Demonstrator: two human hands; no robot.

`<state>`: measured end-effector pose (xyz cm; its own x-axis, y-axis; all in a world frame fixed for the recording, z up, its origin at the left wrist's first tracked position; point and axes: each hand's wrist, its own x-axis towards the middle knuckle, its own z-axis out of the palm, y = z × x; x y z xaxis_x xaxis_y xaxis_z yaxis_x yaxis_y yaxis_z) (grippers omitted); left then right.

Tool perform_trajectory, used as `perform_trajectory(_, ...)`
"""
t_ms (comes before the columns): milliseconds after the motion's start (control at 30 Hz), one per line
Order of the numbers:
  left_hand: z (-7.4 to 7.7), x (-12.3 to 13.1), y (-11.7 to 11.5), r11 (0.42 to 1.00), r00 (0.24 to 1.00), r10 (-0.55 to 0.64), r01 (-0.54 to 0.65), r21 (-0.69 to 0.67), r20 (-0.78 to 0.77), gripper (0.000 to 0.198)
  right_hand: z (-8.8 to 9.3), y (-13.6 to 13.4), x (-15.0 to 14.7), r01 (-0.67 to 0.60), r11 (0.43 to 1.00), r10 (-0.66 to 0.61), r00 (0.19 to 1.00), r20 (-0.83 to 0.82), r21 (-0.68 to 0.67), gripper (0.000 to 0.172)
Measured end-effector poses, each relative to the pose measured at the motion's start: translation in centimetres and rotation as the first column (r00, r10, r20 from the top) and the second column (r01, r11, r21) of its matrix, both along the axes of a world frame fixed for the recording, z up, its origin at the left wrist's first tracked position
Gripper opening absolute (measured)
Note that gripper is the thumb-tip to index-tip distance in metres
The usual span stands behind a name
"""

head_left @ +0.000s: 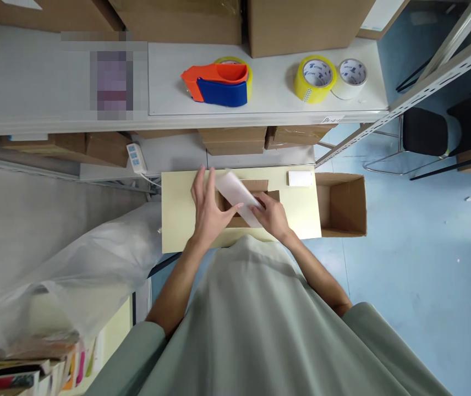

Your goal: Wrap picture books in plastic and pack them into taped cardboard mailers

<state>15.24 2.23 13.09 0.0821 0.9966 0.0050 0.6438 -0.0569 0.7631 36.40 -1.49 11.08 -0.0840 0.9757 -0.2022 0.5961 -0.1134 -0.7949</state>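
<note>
Between my hands, a white, translucent-looking wrapped packet is tilted over a small open cardboard box. My right hand grips the packet's lower right side, thumb and fingers closed on it. On the other side, my left hand has its fingers spread and pointing away from me, its thumb reaching toward the packet's lower edge; whether it touches cannot be seen. The small box sits on a pale yellow table, its flaps standing apart, and the packet hides much of its inside.
A small white box lies at the table's right. Beyond it stands an open carton. The shelf above holds an orange-blue tape dispenser, a yellow tape roll and a white one. Clear plastic sheeting hangs at left.
</note>
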Motion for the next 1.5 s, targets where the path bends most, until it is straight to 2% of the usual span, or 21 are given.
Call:
perform_trajectory(67, 1.3, -0.3, 0.8, 0.977, 0.973, -0.207, 0.211, 0.031, -0.105, 0.072, 1.0, 0.5, 0.5, -0.141, 0.990, 0.139, 0.976, 0.169, 0.000, 0.034)
perform_trajectory(133, 1.7, -0.7, 1.7, 0.916, 0.903, -0.399, 0.400, -0.025, -0.159, 0.042, 1.9, 1.2, 0.8, -0.251, 0.968, 0.247, 0.927, 0.283, -0.022, 0.039)
perform_trajectory(167, 1.6, -0.9, 2.2, 0.887, 0.870, -0.461, 0.458, -0.061, -0.172, 0.034, 2.2, 1.5, 1.0, -0.288, 0.957, 0.283, 0.903, 0.323, -0.033, 0.041)
perform_trajectory(233, 1.0, -1.2, 3.0, 0.858, 0.837, -0.514, 0.500, -0.119, -0.187, 0.032, 2.5, 2.2, 1.2, -0.339, 0.940, 0.331, 0.868, 0.371, -0.046, 0.042)
perform_trajectory(400, -1.9, -1.8, 3.8, 0.884, 0.858, -0.464, 0.431, -0.182, -0.221, 0.034, 1.0, 3.7, 1.4, -0.332, 0.941, 0.327, 0.861, 0.389, -0.057, 0.042)
perform_trajectory(667, -8.5, -1.3, 4.2, 0.887, 0.880, -0.439, 0.392, -0.243, -0.182, 0.047, -4.7, 4.7, 0.7, -0.282, 0.943, 0.332, 0.816, 0.474, -0.175, 0.039)
perform_trajectory(767, -10.4, -1.1, 4.0, 0.861, 0.845, -0.490, 0.431, -0.270, -0.214, 0.044, -6.6, 4.6, 0.3, -0.290, 0.934, 0.356, 0.781, 0.513, -0.208, 0.037)
perform_trajectory(900, -12.0, -1.2, 3.8, 0.822, 0.790, -0.554, 0.469, -0.323, -0.261, 0.055, -8.2, 4.1, -0.3, -0.302, 0.914, 0.403, 0.747, 0.528, -0.270, 0.038)
perform_trajectory(1100, -13.6, -1.1, 3.7, 0.811, 0.783, -0.565, 0.469, -0.351, -0.259, 0.057, -9.7, 4.4, -1.4, -0.276, 0.892, 0.434, 0.743, 0.510, -0.357, 0.044)
perform_trajectory(1200, -13.8, -0.8, 3.6, 0.792, 0.728, -0.599, 0.477, -0.380, -0.334, 0.055, -10.0, 4.6, -1.7, -0.263, 0.880, 0.447, 0.743, 0.499, -0.397, 0.046)
perform_trajectory(1267, -13.5, -0.9, 3.3, 0.794, 0.716, -0.600, 0.482, -0.370, -0.356, 0.053, -9.8, 4.2, -1.7, -0.264, 0.874, 0.454, 0.742, 0.493, -0.409, 0.045)
perform_trajectory(1333, -13.1, -1.6, 2.8, 0.823, 0.752, -0.563, 0.471, -0.317, -0.343, 0.050, -9.3, 3.5, -1.4, -0.264, 0.879, 0.445, 0.753, 0.485, -0.396, 0.044)
perform_trajectory(1400, -12.6, -2.9, 2.1, 0.884, 0.830, -0.466, 0.421, -0.205, -0.307, 0.043, -8.7, 2.3, -0.5, -0.245, 0.915, 0.378, 0.801, 0.465, -0.322, 0.042)
perform_trajectory(1500, -12.4, -5.8, 0.9, 0.974, 0.946, -0.218, 0.227, 0.009, -0.242, 0.037, -8.2, 0.0, 1.8, -0.098, 0.993, 0.117, 0.900, 0.420, -0.067, 0.041)
